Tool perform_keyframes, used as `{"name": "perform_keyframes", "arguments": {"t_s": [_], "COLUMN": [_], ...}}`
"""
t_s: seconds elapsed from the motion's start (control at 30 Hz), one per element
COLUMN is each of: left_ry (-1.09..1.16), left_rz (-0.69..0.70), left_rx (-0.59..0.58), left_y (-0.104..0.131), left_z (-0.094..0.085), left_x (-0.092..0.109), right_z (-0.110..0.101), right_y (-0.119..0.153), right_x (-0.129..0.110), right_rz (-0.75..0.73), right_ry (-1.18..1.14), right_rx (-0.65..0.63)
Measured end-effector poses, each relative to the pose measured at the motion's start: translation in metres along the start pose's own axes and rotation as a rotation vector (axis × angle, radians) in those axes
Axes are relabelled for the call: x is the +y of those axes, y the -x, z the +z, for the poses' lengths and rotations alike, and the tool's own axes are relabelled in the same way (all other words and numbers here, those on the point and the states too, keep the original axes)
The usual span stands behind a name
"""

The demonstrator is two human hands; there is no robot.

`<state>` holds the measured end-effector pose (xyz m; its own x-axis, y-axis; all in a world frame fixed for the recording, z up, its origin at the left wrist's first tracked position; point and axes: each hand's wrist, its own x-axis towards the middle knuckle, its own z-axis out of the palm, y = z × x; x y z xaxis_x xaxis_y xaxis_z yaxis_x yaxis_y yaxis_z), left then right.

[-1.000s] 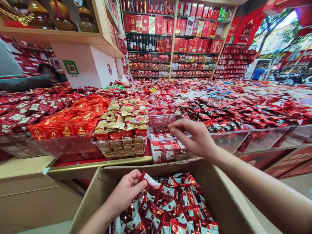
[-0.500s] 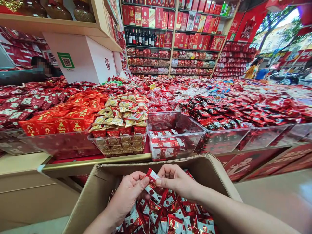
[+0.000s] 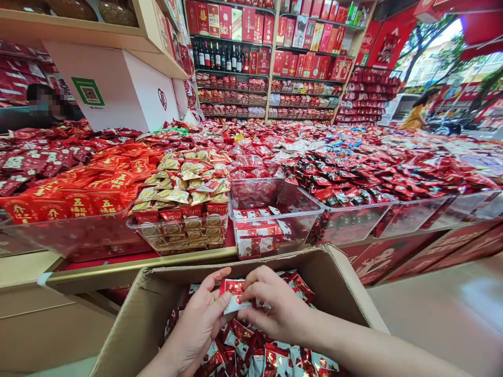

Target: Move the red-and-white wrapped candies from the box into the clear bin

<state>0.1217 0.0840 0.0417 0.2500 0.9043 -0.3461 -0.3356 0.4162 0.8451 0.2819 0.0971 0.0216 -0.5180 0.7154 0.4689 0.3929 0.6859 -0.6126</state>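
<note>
Over an open cardboard box, my left hand holds a red-and-white candy packet between thumb and fingers. My right hand has its fingers bent against the right end of that packet, partly covering it. Below both hands, many similar loose packets fill the box. Just beyond the box stands a clear plastic bin, with red-and-white packets stacked low in its front part.
Left of that bin is a bin of gold durian packets, then orange-red packets. Dark red packets pile up to the right. Shelves with bottles and boxes stand behind. A person is at the far left, another outside.
The packet between my hands has turned from upright and tilted to lying flatter, with its printed face showing. My right fingers have shifted over its right end. The view has moved slightly right.
</note>
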Motion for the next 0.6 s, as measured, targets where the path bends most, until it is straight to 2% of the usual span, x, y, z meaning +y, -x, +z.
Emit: {"name": "perform_keyframes", "arguments": {"t_s": [0.1,0.2,0.27,0.37,0.5,0.53,0.6], "left_ry": [-0.037,-0.061,-0.053,-0.044,-0.120,-0.130,-0.124], "left_rz": [0.023,0.025,0.043,0.076,0.039,0.036,0.053], "left_rx": [-0.021,-0.048,-0.050,0.005,0.050,0.049,0.031], "left_y": [0.000,0.001,0.001,0.000,-0.002,-0.003,-0.004], "left_z": [-0.002,-0.003,-0.002,0.001,0.001,0.001,-0.002], "left_x": [0.000,0.001,0.001,0.000,-0.002,-0.002,-0.001], "right_z": [-0.001,0.002,0.004,0.007,0.007,0.005,-0.003], "right_y": [-0.002,-0.004,-0.006,-0.009,-0.009,-0.008,-0.006], "right_x": [0.004,0.008,0.010,0.009,0.008,0.006,0.002], "right_rz": [0.220,0.501,0.608,0.650,0.690,0.652,0.459], "right_ry": [-0.146,-0.457,-0.653,-0.781,-0.751,-0.678,-0.463], "right_rx": [0.098,-0.001,-0.012,0.071,0.006,0.002,0.028]}}
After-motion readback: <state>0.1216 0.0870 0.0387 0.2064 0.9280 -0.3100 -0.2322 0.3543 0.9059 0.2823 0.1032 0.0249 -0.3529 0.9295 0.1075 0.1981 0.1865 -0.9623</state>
